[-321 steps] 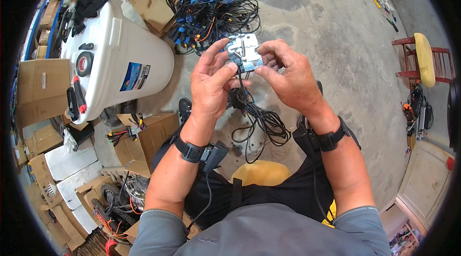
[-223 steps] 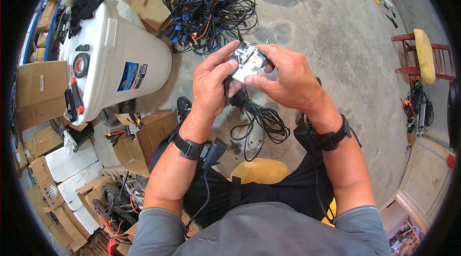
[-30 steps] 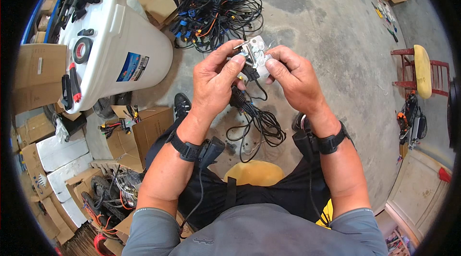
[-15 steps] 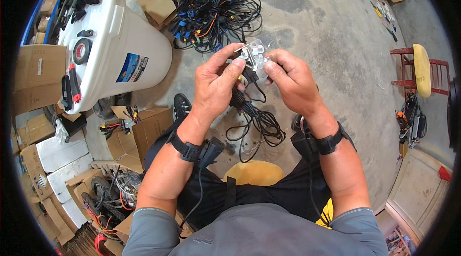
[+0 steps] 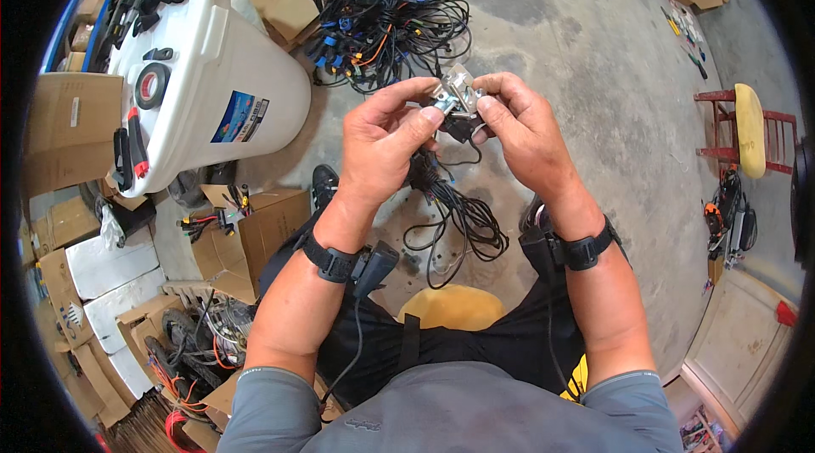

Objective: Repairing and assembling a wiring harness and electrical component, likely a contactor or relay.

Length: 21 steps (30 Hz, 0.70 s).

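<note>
My left hand (image 5: 382,143) pinches a small shiny metal bracket-like part (image 5: 458,90) between thumb and fingers. Opposite it, the thumb and fingers of my right hand (image 5: 528,135) close on the other side of the same part. A dark block sits under the part, mostly hidden by my fingers, and a black cable runs down from it. Below my hands, a bundle of black cable (image 5: 458,219) hangs or lies between my feet; which of the two I cannot tell.
A large heap of black and blue cables (image 5: 386,24) lies ahead on the concrete floor. At the left stands a white tub (image 5: 263,84) with a tape roll (image 5: 152,85) and a red-black cutter (image 5: 137,141) on top. Cardboard boxes (image 5: 272,236) crowd the left; a red stool (image 5: 747,130) is right.
The metal part has been turned between my fingers, and its clear-looking round pieces no longer show. My right fingers have come closer to my left ones.
</note>
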### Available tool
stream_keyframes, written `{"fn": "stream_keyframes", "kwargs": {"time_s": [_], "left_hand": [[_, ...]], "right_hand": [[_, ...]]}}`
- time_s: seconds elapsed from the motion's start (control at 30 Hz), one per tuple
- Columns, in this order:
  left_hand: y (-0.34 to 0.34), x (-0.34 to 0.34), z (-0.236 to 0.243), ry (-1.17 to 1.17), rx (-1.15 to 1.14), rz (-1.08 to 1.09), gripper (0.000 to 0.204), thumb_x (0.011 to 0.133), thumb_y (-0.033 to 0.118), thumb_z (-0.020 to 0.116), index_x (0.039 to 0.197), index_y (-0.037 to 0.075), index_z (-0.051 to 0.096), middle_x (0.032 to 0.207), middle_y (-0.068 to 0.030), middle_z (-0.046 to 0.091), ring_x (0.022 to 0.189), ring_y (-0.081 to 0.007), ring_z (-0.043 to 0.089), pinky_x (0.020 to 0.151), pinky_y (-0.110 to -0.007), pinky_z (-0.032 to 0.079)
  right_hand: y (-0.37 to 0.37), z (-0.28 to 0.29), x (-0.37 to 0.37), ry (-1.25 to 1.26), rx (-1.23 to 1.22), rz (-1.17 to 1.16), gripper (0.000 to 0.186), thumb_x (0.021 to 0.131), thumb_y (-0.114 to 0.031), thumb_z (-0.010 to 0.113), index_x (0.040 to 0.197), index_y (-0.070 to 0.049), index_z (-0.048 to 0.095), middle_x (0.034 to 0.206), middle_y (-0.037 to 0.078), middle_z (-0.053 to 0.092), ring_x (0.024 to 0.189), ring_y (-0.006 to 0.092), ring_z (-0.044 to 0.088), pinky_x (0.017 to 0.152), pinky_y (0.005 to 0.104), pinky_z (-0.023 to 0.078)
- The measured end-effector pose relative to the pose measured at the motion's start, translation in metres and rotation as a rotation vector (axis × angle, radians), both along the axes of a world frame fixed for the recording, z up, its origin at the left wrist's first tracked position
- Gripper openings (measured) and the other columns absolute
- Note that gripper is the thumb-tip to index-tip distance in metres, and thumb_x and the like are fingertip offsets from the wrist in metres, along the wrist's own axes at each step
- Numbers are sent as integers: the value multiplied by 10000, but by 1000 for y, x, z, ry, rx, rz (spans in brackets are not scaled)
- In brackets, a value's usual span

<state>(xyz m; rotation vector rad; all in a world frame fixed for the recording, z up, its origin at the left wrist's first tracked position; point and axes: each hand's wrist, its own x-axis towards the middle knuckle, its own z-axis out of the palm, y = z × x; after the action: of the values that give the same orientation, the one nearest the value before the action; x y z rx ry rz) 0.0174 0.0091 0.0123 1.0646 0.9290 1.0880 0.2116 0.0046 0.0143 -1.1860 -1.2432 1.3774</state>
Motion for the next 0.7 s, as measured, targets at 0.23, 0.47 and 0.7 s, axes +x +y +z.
{"fn": "stream_keyframes", "kwargs": {"time_s": [0.23, 0.47, 0.7], "left_hand": [[-2, 2, 3, -42, 55, -50, 622, 790, -63, 747, 1363, -35, 506, 1084, -67, 593, 882, -98, 602, 720, -218, 533], [-2, 3, 7, -81, -18, -161, 753, 752, -84, 770, 1425, -32, 437, 1127, -94, 591, 1015, -145, 615, 836, -276, 560], [0, 4, 5, -72, 16, -137, 688, 774, -83, 750, 1392, -36, 452, 1143, -148, 649, 997, -159, 643, 833, -293, 564]], "right_hand": [[0, -1, -1, 1, -33, 38, 247, 968, -93, 521, 1170, 22, 605, 950, 42, 637, 794, 80, 579, 680, 252, 510], [-2, -1, 0, 70, -117, 72, 290, 970, -108, 497, 1227, 4, 571, 984, 47, 657, 803, 71, 573, 658, 238, 493], [-2, 3, 0, 44, -100, 74, 307, 972, -122, 499, 1240, 11, 562, 966, 39, 661, 789, 67, 570, 640, 234, 488]]}}
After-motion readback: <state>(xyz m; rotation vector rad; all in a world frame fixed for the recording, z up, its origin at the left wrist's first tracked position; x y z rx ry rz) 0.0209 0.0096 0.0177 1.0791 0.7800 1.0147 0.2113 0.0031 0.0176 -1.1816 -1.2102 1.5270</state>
